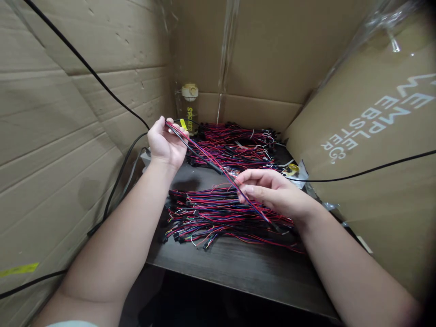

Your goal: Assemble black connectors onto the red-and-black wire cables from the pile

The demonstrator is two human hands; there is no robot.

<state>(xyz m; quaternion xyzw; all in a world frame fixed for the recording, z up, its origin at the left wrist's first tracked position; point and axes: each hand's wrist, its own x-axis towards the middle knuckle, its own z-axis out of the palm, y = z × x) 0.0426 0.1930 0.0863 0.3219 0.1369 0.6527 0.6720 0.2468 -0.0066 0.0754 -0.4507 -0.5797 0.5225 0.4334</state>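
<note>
A thin wire harness [204,153] of red, blue and black wires stretches slantwise between my two hands, above the table. My left hand [167,141] is closed around its upper end, with the thumb and fingers curled on it. Lower down and to the right, my right hand [269,190] pinches the same harness between thumb and fingers; its tail hangs past them toward the lower right. Beneath lies a near bundle of wire harnesses [211,213] with black connectors at the left. A far bundle of similar harnesses [235,152] lies behind.
Cardboard walls [265,50] enclose the table [225,263] at the left, back and right. A clear bottle [190,106] with a cream lid stands in the back left corner. Black cables [88,63] cross at the left, and another black cable [368,172] runs along the right.
</note>
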